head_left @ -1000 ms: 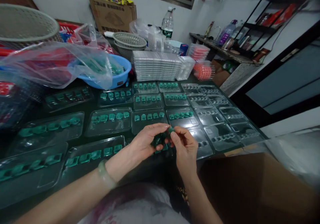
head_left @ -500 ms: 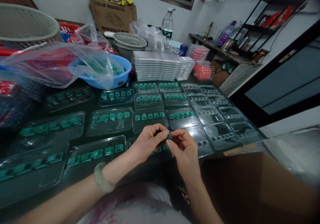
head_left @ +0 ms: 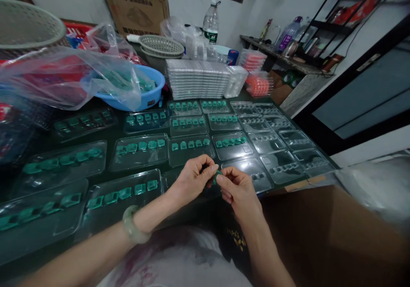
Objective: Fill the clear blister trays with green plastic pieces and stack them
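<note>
My left hand (head_left: 192, 179) and my right hand (head_left: 239, 188) meet over the near edge of a dark table, fingertips together around small green plastic pieces (head_left: 217, 177). The left hand cups several of them; the right pinches one. Under the hands lies a clear blister tray (head_left: 173, 179), mostly hidden. Rows of the same clear trays cover the table: those to the left and centre hold green pieces (head_left: 190, 144), while trays at the right (head_left: 282, 167) have bare slots. A pale bangle (head_left: 133, 231) sits on my left wrist.
A blue basin (head_left: 150, 97) under a plastic bag (head_left: 64, 77) stands at back left, a stack of clear trays (head_left: 198, 80) behind the rows, woven baskets (head_left: 162, 48), a water bottle (head_left: 209, 22), a cardboard box (head_left: 333, 231) at my right.
Both hands have stayed together over the near tray, shifting slightly; the left fingers closed more around the green pieces. The view tilted a little downward.
</note>
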The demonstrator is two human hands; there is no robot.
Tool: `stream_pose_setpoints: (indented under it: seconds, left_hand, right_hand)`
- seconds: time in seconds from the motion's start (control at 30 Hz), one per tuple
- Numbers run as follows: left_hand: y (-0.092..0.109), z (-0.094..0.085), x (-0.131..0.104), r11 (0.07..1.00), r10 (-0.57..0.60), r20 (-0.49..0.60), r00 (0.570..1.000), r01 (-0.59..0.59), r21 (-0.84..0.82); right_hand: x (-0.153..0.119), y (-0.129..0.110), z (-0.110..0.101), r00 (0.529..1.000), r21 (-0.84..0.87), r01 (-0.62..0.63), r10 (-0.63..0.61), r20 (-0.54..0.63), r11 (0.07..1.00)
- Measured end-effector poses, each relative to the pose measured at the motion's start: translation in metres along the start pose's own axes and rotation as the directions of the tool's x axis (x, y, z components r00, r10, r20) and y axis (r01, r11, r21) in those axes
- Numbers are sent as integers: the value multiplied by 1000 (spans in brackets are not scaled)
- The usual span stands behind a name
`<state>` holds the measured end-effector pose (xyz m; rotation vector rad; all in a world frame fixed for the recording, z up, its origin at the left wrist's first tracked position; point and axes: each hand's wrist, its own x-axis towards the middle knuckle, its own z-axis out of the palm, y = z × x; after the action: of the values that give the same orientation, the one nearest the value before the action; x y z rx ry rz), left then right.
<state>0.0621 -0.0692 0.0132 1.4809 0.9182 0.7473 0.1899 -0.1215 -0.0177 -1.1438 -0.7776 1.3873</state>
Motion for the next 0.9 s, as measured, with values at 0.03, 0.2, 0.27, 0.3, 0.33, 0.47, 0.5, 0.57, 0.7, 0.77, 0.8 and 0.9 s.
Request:
stream_pose_setpoints:
  seconds: [0.03, 0.2, 0.27, 0.3, 0.33, 0.47, 0.5, 0.57, 0.7, 0.77, 0.8, 0.9]
  left_hand:
    - [0, 2, 1, 1000, -9, -2, 1000, 9, 2]
    - [-1, 10, 3, 991, -93, 21, 995, 94, -97]
    - [-2, 10, 3, 977, -132, 56, 990, 139, -162]
    - [-3, 10, 3, 969, -144, 74, 987, 156, -190]
    - [-3, 9, 3, 962, -150, 89, 985, 166, -216]
    - [-4, 4, 1, 902, -192, 111, 975, 220, -371]
    - [-4, 2, 1, 874, -215, 120, 969, 246, -419]
    - [-3, -3, 0, 807, -271, 153, 950, 311, -502]
    - [-4, -15, 0, 586, -401, 235, 885, 445, -677]
    - [-6, -23, -3, 470, -443, 255, 860, 465, -751]
    - [-7, -27, -5, 436, -456, 253, 853, 462, -772]
    - [-14, -42, -13, 395, -522, 169, 836, 412, -821]
  right_hand:
    - [-1, 1, -2, 999, 32, -31, 30, 30, 999]
    - [-3, 2, -10, 967, 361, -204, 130, 219, 910]
    - [-3, 3, -11, 954, 475, -265, 155, 258, 839]
    - [-3, 4, -11, 949, 513, -285, 166, 267, 810]
    - [-2, 5, -11, 947, 538, -298, 172, 271, 789]
    - [-1, 5, -10, 952, 541, -278, 150, 268, 793]
    - [0, 5, -10, 958, 528, -253, 133, 254, 811]
    - [1, 3, -8, 974, 476, -181, 91, 206, 861]
    - [3, 3, -3, 988, 280, -9, -34, 148, 960]
    - [5, 4, 1, 987, 176, 60, -86, 139, 982]
    - [6, 3, 4, 986, 129, 86, -104, 134, 988]
    - [17, -6, 16, 983, 4, 146, -145, 109, 989]
